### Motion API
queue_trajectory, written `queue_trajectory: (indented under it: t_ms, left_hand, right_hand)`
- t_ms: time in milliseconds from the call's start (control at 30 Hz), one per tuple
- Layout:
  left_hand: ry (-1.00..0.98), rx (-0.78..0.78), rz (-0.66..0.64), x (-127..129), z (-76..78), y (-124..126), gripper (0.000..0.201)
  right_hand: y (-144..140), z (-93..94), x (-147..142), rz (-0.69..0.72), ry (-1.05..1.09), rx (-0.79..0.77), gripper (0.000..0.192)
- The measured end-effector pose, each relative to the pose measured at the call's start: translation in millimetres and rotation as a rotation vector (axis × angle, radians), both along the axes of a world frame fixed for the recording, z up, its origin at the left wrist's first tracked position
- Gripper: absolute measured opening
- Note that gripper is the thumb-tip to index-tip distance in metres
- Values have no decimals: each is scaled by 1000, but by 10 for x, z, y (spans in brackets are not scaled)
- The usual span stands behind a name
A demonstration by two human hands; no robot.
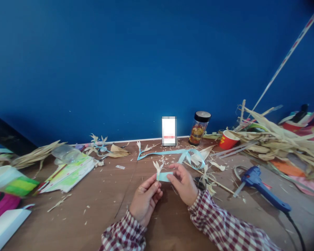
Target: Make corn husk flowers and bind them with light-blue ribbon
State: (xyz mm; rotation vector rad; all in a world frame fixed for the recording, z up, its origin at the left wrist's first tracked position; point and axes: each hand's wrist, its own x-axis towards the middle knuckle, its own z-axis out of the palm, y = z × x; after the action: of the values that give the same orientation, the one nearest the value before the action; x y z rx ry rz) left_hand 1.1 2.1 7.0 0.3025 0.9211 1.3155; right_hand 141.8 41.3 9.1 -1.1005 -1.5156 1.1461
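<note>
Deep blue wall [115,69] fills the background in the head view, and below it a brown desk [91,219] carries scattered pale scraps. Both hands meet over the desk. Left hand [146,198]: thumb and forefinger are pressed together on the base of a husk flower [158,168], the other fingers curled loosely beneath. Right hand [184,184]: thumb and forefinger pinch the far end of a pale blue strip [163,176], the remaining fingers bent and relaxed.

Fingertips cover both ends of the strip, so I cannot tell whether it is cut short or joined to the longer blue ribbon [167,152] looping just beyond the right hand. A dark object [199,183] is partly hidden by the right wrist and hard to make out. Straight beyond the hands, a bright upright rectangle [169,131] is pixelated and unreadable. To the right of the right hand lies a blue glue gun [261,188], its cord cut off by the lower edge.

Between the two hands the strip looks flat and fairly taut, with a smooth surface. The husk flower stands upright at its left end, just above the left thumb, its cream petals thin, pointed and splayed outward.
</note>
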Motion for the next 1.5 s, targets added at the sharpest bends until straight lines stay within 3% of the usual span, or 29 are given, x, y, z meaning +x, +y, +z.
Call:
queue_trajectory:
  t_ms: [1033,1500]
  left_hand:
    - [31,-26,59,19,3,26,25]
    - [11,-3,6,10,-17,-2,30]
  right_hand:
    - [-15,13,-14,3,36,-5,23]
    - [0,-76,-19,102,82,-104,18]
